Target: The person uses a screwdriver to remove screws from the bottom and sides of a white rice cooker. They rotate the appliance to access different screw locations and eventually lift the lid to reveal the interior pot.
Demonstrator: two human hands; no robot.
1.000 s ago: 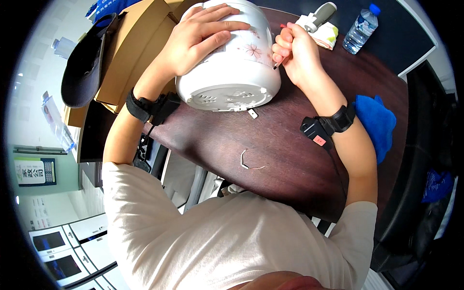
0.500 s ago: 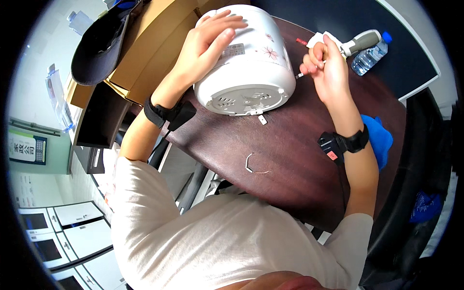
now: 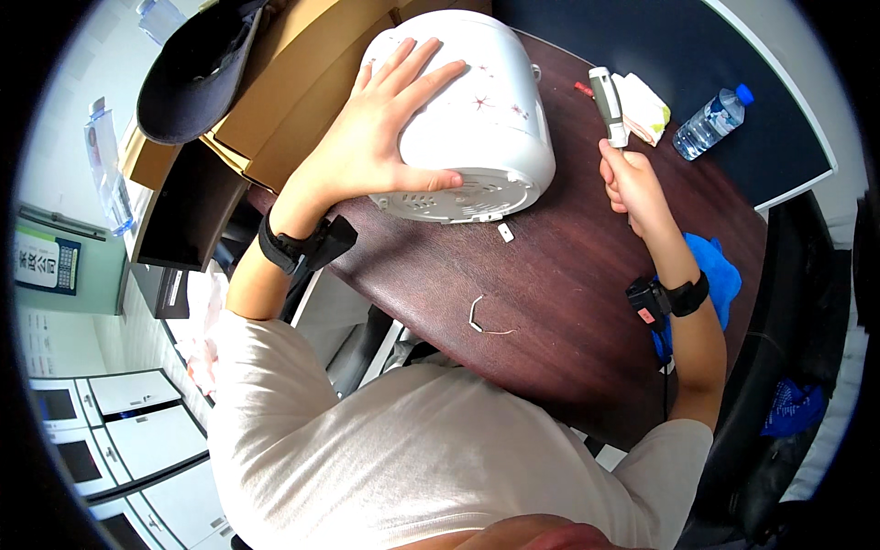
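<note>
A white rice cooker [image 3: 486,133] with a red flower pattern lies on its side, its vented base [image 3: 490,194] toward me. Spread over its wall is my left hand [image 3: 390,133], fingers apart and lying flat, the thumb reaching over the rim of the base. To the right of the cooker, my right hand [image 3: 635,188] is closed round a screwdriver [image 3: 608,105]. The grey and white handle sticks up out of the fist, and most of the shaft is hidden by the fingers. A small white piece [image 3: 505,233] lies just below the base.
On the dark red-brown table [image 3: 568,302] lies a thin wire with a white sleeve [image 3: 475,316]. Farther back are a folded cloth [image 3: 643,108] and a water bottle [image 3: 710,124]. A blue cloth [image 3: 715,266] sits by my right wrist; cardboard boxes [image 3: 284,101] stand at the left.
My left hand has slid down, its thumb now over the base, and the cooker has rolled slightly. My right hand has lowered and turned, swinging the screwdriver handle from pointing right to pointing up.
</note>
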